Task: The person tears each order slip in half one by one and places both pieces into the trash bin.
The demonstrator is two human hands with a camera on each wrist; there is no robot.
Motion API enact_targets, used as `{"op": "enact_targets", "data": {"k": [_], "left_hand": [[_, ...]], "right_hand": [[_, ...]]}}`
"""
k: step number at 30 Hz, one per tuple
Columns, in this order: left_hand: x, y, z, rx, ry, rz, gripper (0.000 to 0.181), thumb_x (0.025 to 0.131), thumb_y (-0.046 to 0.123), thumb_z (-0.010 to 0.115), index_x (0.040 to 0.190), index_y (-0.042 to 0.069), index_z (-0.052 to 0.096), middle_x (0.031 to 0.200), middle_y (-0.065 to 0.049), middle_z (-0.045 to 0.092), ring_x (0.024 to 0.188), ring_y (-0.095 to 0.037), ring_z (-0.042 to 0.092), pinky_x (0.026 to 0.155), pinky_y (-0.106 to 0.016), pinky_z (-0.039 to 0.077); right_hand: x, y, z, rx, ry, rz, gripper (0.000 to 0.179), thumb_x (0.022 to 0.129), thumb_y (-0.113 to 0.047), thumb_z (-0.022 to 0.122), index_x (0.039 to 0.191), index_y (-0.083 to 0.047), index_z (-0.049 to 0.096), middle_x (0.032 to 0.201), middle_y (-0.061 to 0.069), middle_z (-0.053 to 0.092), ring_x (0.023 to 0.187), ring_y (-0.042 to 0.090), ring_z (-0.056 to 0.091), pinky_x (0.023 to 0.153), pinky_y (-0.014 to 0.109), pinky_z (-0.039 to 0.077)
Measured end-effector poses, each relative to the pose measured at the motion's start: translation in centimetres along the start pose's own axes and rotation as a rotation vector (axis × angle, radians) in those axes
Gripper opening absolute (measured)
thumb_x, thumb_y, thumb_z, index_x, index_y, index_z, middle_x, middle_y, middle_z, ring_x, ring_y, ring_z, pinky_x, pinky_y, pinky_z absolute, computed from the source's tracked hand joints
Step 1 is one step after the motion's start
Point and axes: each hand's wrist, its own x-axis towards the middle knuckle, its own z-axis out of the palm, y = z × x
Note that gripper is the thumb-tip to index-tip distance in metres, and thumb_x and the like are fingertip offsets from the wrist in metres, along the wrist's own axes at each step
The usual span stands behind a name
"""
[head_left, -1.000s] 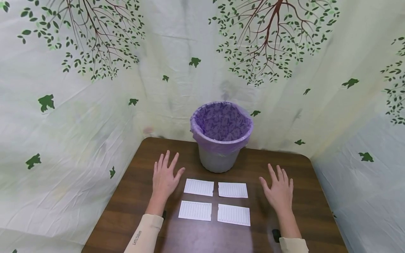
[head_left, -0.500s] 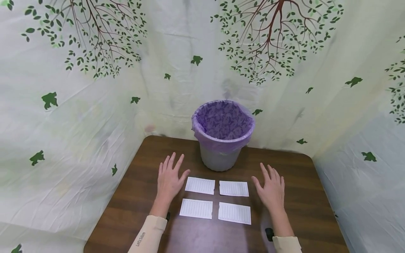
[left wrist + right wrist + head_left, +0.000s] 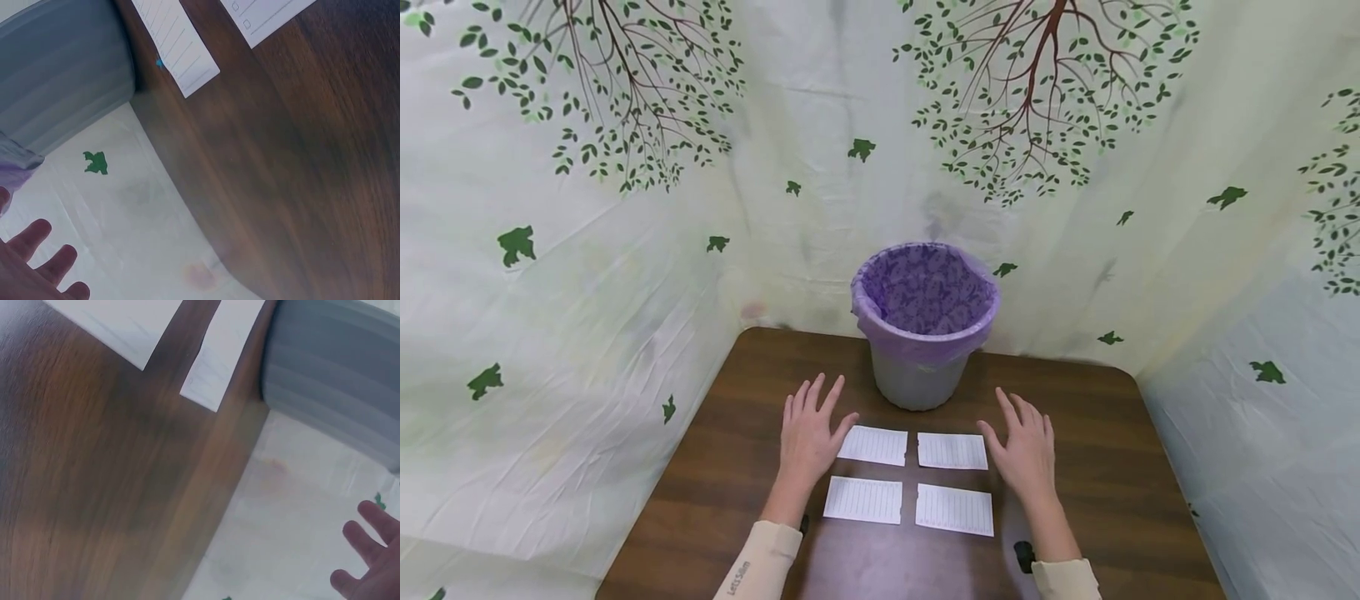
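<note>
White lined paper cards lie flat on the table in two rows of two: far left [image 3: 880, 447], far right [image 3: 952, 451], near left [image 3: 863, 500] and near right [image 3: 955, 509]. Small printed boxes show along a card [image 3: 265, 15] in the left wrist view. My left hand [image 3: 807, 437] is held palm down over the table with fingers spread, its thumb overlapping the corner of the far left card. On the other side, my right hand [image 3: 1024, 450] hovers the same way, thumb just beside the far right card. Neither hand holds anything.
Behind the cards stands a grey bin [image 3: 917, 385] with a purple liner [image 3: 925, 346] folded over its rim. The brown wooden table [image 3: 1105, 467] ends at white fabric walls [image 3: 797, 250] printed with trees and green leaves.
Both hands have moved inward toward the cards, the left one going right and the right one left. The cards and bin have stayed in place.
</note>
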Motion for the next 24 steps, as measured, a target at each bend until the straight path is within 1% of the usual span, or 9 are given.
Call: {"op": "enact_targets", "data": {"k": [3,10,14,18,24], "left_hand": [[-0.2,0.2,0.2,0.008,0.004,0.012,0.07,0.1,0.057,0.064,0.162,0.031,0.044,0.165,-0.016,0.046,0.151,-0.046,0.042,0.124,-0.069,0.03],[-0.8,0.7,1.0,0.009,-0.027,0.018,0.072,0.1,0.057,0.066,0.162,0.03,0.044,0.164,-0.017,0.047,0.15,-0.045,0.044,0.124,-0.069,0.031],[-1.1,0.9,1.3,0.01,-0.024,0.021,0.071,0.099,0.056,0.068,0.161,0.027,0.047,0.162,-0.017,0.049,0.149,-0.045,0.045,0.123,-0.069,0.032],[-1.3,1.1,1.6,0.004,-0.03,0.016,0.072,0.098,0.054,0.07,0.16,0.027,0.048,0.161,-0.017,0.05,0.148,-0.045,0.045,0.124,-0.068,0.031],[-1.5,1.3,2.0,0.001,-0.027,0.016,0.071,0.097,0.053,0.071,0.16,0.027,0.049,0.16,-0.017,0.052,0.147,-0.045,0.046,0.123,-0.069,0.031]], "right_hand": [[0.1,-0.3,0.2,-0.005,-0.002,-0.009,0.069,0.101,-0.05,0.067,0.161,-0.023,0.046,0.154,0.02,0.054,0.146,0.045,0.046,0.123,0.073,0.024],[0.3,-1.2,0.8,0.002,-0.022,-0.023,0.069,0.101,-0.05,0.067,0.161,-0.022,0.047,0.153,0.02,0.056,0.145,0.044,0.048,0.124,0.072,0.024],[0.3,-2.0,1.2,0.013,-0.048,-0.025,0.07,0.101,-0.052,0.066,0.161,-0.024,0.046,0.154,0.019,0.056,0.147,0.042,0.047,0.125,0.072,0.024],[0.2,-2.7,1.8,0.019,-0.068,-0.028,0.07,0.1,-0.053,0.067,0.161,-0.024,0.047,0.154,0.018,0.056,0.146,0.041,0.048,0.125,0.071,0.024],[0.1,-3.4,2.7,0.003,-0.068,-0.059,0.069,0.099,-0.053,0.068,0.159,-0.024,0.049,0.152,0.016,0.058,0.143,0.04,0.051,0.124,0.071,0.028]]}}
